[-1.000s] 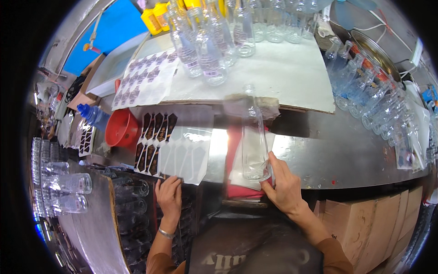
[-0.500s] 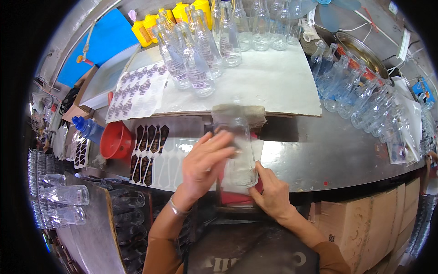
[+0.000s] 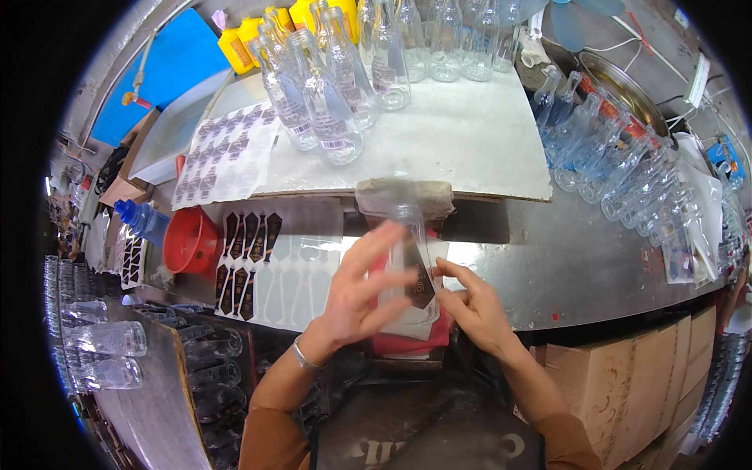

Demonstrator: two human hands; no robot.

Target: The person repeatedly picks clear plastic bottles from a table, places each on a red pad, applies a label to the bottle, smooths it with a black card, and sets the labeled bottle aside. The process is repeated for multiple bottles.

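Observation:
A clear glass bottle (image 3: 419,235) lies on its side in front of me, its neck pointing away over a cloth-wrapped block (image 3: 439,197). A black tie-shaped label (image 3: 420,276) shows on its upper side. Over the bottle's left part hovers my left hand (image 3: 362,288), fingers spread and slightly blurred, with nothing visible in them. My right hand (image 3: 475,307) is at the bottle's right side, thumb and forefinger apart near the label's edge; whether they touch the glass is hard to tell. To the left lies a sheet of black labels (image 3: 249,243), part of it bare backing.
Upright bottles (image 3: 329,117) and a printed label sheet (image 3: 223,153) occupy the white board (image 3: 470,141). A red bowl (image 3: 190,239) and blue spray bottle (image 3: 141,219) stand left. More bottles (image 3: 611,168) line the right; cardboard boxes (image 3: 627,376) are below the table's edge.
The black label now shows on the bottle, where the glass looked bare before. My left hand's fingers have spread. My right hand has shifted slightly, its thumb and forefinger moving along the bottle's side.

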